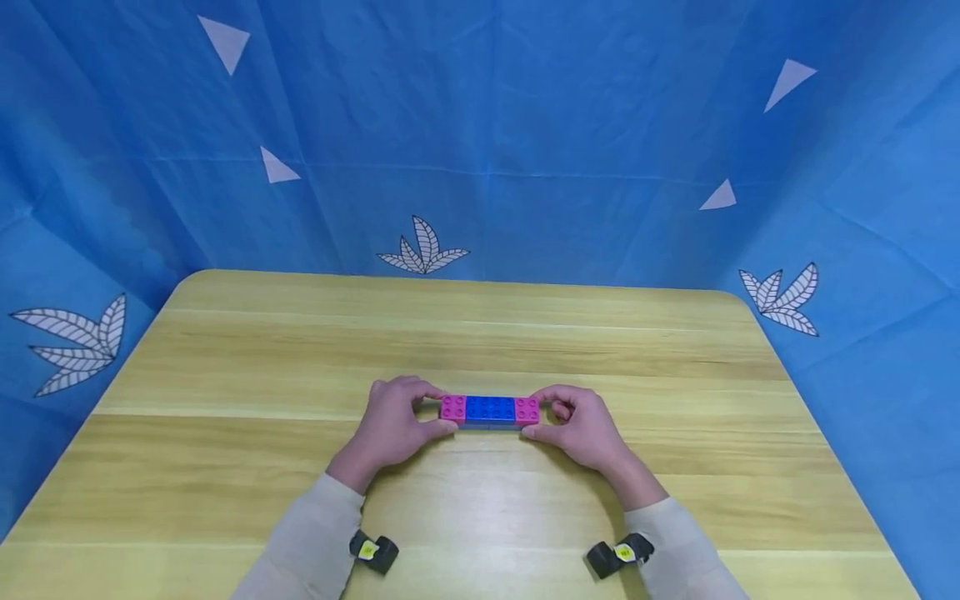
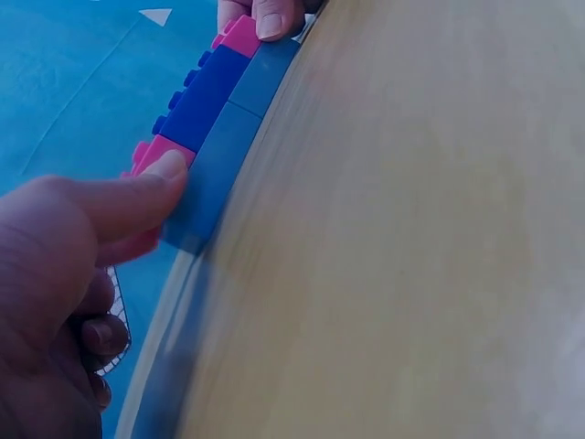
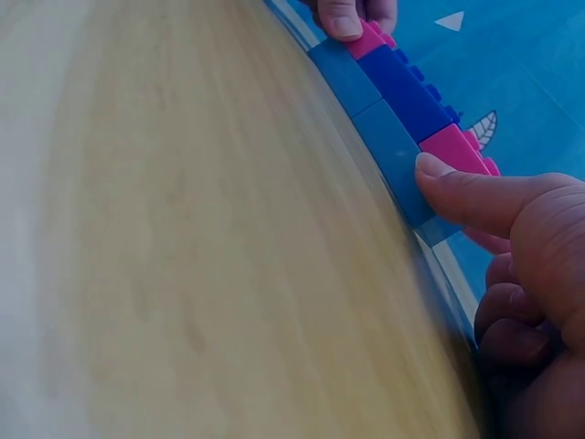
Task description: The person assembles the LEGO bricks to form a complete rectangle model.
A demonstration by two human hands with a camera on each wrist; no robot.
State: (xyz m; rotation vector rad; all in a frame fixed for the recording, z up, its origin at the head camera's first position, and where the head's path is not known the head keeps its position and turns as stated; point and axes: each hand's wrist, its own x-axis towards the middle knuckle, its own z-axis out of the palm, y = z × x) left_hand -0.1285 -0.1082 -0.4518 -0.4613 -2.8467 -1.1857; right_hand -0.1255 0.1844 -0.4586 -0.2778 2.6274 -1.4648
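A short two-layer row of toy building bricks lies near the middle of the table. On top, a dark blue brick [image 1: 491,409] sits between a left pink brick [image 1: 453,407] and a right pink brick [image 1: 527,410], studs up. Two lighter blue bricks [image 2: 212,160] form the lower layer, end to end with a thin seam between them. My left hand [image 1: 393,421] pinches the left end, thumb on the front face and index finger behind. At the other end, my right hand [image 1: 588,429] pinches likewise, its thumb [image 3: 466,190] overlapping the pink and lighter blue bricks.
The wood-grain table [image 1: 480,333] has rounded far corners. A blue cloth [image 1: 480,125] with white triangles and leaf prints hangs behind it and at both sides. Black straps with small black devices [image 1: 382,554] are worn at both sleeves.
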